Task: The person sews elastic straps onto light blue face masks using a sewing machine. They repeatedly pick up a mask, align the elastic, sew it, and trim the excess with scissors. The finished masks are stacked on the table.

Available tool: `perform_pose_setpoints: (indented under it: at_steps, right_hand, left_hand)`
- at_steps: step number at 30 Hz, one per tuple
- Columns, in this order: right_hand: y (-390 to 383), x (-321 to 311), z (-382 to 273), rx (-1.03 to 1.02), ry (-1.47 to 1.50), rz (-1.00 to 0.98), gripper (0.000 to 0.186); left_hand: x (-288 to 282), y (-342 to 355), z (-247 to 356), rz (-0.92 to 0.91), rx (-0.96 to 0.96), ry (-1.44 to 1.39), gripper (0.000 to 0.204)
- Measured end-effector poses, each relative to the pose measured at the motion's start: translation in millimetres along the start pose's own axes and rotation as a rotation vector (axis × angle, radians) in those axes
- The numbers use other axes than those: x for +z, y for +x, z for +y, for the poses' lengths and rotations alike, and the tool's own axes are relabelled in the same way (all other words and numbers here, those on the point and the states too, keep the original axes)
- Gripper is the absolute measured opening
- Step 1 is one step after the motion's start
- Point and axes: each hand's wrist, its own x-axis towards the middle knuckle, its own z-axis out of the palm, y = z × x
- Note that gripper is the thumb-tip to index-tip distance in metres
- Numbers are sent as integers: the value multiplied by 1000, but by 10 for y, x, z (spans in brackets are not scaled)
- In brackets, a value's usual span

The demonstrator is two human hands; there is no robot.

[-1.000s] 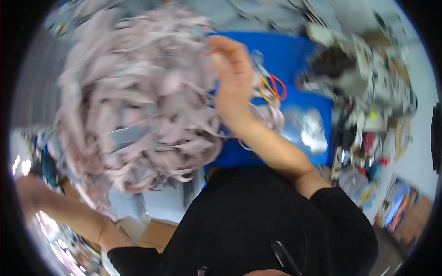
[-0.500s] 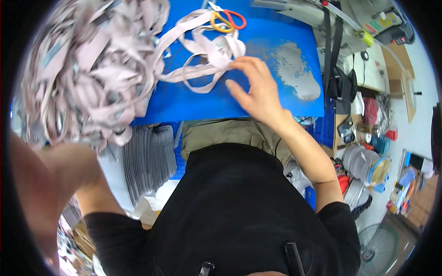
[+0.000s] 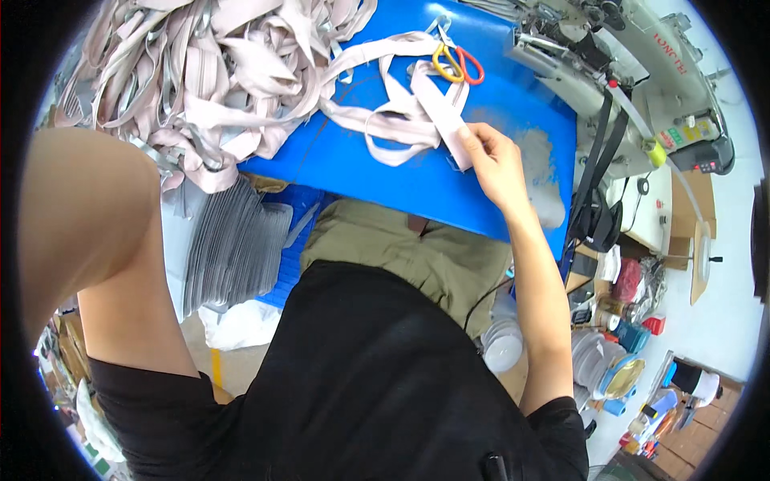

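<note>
My right hand (image 3: 496,160) pinches the end of a pale pink fabric strip (image 3: 435,104) between thumb and fingers, over the blue tabletop (image 3: 321,168). The strip stretches flat from my fingers towards the scissors, while other loops curl beside it. Scissors (image 3: 459,66) with one yellow and one red handle lie just beyond, blades pointing away. A big tangled heap of similar pink strips (image 3: 241,64) covers the far left of the table. My left arm is bent sharply and looms close on the left; its hand is outside the picture.
A tall stack of grey sheets (image 3: 233,240) stands below the table's left edge. A sewing machine (image 3: 577,68) with hanging black straps occupies the right. Spools (image 3: 593,365) and boxes crowd the shelf behind my right arm.
My right hand has gone from reaching with fingers apart to pinching the strip's end, drawing it right and nearer. The view has shifted, and the left arm's bend appears higher.
</note>
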Motion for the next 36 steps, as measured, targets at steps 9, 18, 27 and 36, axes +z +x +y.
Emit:
perform_pose_setpoints:
  at_steps: [9,18,27,36]
  right_hand:
    - [1418,72,327,-403,-472,49,38]
    - [984,-239,419,-440,-203,88,21]
    - [223,-396,72,-432,-395,213,53]
    - [228,-878,-266,0,519,259,47]
  left_hand:
    - [80,601,-236,-88,-9,12,48]
    - [27,814,-596,13,-3,-38,48]
    - [1711,-129,-1339,168,-540,-167,62]
    - [957,-220,-1478,282,-661,-426,25]
